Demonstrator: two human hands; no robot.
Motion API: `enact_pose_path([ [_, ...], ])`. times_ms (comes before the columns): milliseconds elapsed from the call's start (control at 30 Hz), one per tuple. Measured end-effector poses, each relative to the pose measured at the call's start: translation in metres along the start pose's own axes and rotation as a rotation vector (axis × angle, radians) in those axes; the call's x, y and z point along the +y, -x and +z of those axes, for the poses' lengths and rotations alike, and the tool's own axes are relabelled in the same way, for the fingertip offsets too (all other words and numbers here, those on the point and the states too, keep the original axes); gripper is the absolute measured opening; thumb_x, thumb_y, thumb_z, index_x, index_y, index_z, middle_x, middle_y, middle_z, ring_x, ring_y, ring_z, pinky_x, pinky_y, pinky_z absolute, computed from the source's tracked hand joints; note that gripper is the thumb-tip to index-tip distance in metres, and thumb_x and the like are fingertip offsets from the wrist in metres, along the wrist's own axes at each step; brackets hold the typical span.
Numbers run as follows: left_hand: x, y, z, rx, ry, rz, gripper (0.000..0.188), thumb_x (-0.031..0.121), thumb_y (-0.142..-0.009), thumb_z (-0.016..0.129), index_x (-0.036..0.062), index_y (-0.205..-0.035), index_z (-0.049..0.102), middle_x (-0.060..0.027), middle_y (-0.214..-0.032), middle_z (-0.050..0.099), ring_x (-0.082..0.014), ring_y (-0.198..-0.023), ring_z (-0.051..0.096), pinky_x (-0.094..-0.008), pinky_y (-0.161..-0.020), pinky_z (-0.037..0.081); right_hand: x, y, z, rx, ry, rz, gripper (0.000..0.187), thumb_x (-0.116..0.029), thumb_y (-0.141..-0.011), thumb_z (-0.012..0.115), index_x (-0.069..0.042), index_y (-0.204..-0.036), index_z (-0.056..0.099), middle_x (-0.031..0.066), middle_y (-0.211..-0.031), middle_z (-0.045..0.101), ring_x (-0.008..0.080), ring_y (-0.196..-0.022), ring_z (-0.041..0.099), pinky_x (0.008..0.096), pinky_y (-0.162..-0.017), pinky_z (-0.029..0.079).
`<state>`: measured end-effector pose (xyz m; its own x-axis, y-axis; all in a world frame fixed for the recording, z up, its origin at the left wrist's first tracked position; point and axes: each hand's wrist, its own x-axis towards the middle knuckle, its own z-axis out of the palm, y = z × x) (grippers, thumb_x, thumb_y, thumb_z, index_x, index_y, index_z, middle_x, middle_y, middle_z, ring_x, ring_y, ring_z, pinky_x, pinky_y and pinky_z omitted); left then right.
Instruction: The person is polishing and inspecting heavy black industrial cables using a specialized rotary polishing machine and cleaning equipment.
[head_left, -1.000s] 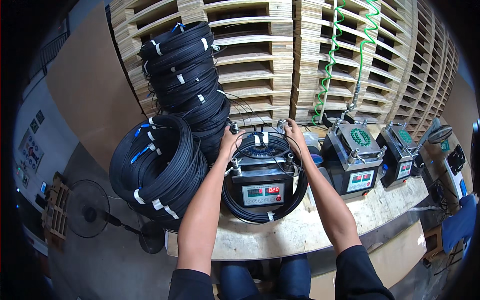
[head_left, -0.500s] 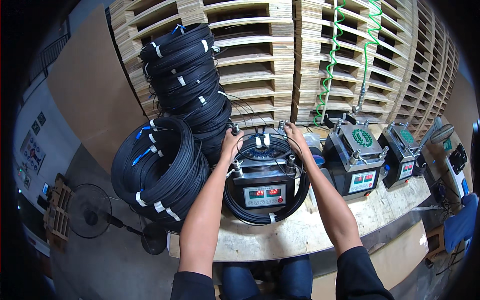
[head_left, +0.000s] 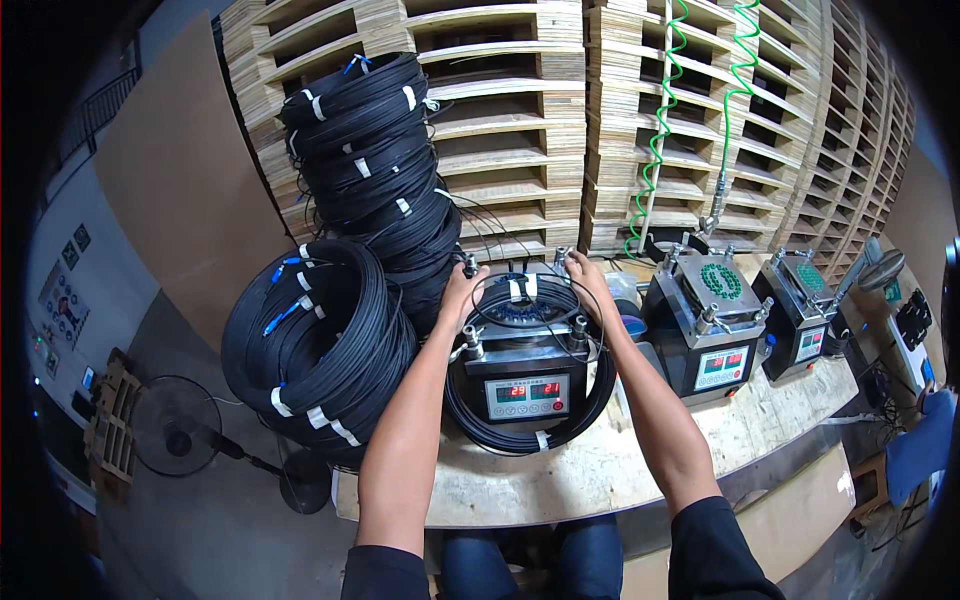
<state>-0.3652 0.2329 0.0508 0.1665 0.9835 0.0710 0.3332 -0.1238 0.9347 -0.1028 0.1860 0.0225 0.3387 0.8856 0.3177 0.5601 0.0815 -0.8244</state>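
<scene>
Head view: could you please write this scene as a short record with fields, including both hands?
Left hand: at the rear left post of the nearest machine
Right hand: at the rear right post
Display: lit, red digits
Cable coil: black, around the machine's front
Left side: piled black coils
Right side: two similar machines
Behind: stacked wooden pallets

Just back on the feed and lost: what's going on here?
A person has the left hand at the far left corner post of the nearest machine and the right hand at the far right post. Black cable loops around that machine, whose red display is lit. Two similar machines stand to the right; taped cable coils stand at left.
</scene>
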Motion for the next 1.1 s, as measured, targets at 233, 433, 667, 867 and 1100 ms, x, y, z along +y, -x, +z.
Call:
enact_pose_path([
  [233, 0.005, 0.006, 0.0, 0.087, 0.022, -0.018, 0.091, 0.06, -0.085, 0.064, -0.0054, -0.144, 0.039, -0.0261, -0.128, 0.06, -0.0335, -0.119, 0.059, -0.0363, -0.1, 0.044, -0.001, 0.003, 0.001, -0.028, -0.02, -0.092, 0.045, -0.03, -0.104, 0.044, 0.001, -0.135, 0.053, 0.0238, -0.122, 0.065, 0.034, -0.116, 0.062, 0.0374, -0.098, 0.045],
  [433, -0.004, -0.002, 0.003, 0.092, -0.061, -0.013, 0.085, 0.057, -0.088, 0.062, 0.0005, -0.147, 0.038, -0.0272, -0.136, 0.055, -0.0347, -0.128, 0.053, -0.0352, -0.106, 0.039, 0.008, 0.0, 0.002, 0.002, -0.086, -0.053, 0.043, -0.027, -0.104, 0.046, -0.007, -0.141, 0.048, 0.016, -0.105, 0.066, 0.0237, -0.099, 0.062, 0.0331, -0.09, 0.047],
  [667, -0.011, -0.004, 0.0, 0.05, -0.007, 0.007, 0.088, 0.057, -0.088, 0.065, -0.0014, -0.148, 0.037, -0.0228, -0.131, 0.059, -0.0303, -0.121, 0.056, -0.0348, -0.102, 0.041, -0.01, 0.004, 0.0, -0.031, -0.078, 0.059, 0.042, -0.031, -0.102, 0.048, -0.007, -0.136, 0.053, 0.0303, -0.108, 0.067, 0.0399, -0.105, 0.066, 0.0428, -0.091, 0.049],
  [867, 0.002, 0.006, -0.004, 0.026, -0.014, -0.03, 0.088, 0.059, -0.088, 0.062, -0.0031, -0.146, 0.039, -0.0262, -0.142, 0.05, -0.0326, -0.133, 0.048, -0.0351, -0.109, 0.035, -0.009, 0.006, 0.002, 0.018, 0.028, 0.008, 0.043, -0.032, -0.103, 0.046, -0.005, -0.135, 0.054, 0.0302, -0.113, 0.066, 0.0415, -0.111, 0.063, 0.0432, -0.095, 0.048],
  [1100, 0.005, 0.004, 0.003, 0.1, -0.079, -0.024, 0.085, 0.056, -0.088, 0.061, -0.0024, -0.146, 0.039, -0.0283, -0.143, 0.049, -0.0372, -0.133, 0.048, -0.0382, -0.109, 0.037, -0.001, 0.003, -0.001, -0.012, -0.116, -0.029, 0.041, -0.026, -0.104, 0.045, -0.003, -0.137, 0.051, 0.0283, -0.118, 0.065, 0.0391, -0.114, 0.062, 0.04, -0.097, 0.047],
])
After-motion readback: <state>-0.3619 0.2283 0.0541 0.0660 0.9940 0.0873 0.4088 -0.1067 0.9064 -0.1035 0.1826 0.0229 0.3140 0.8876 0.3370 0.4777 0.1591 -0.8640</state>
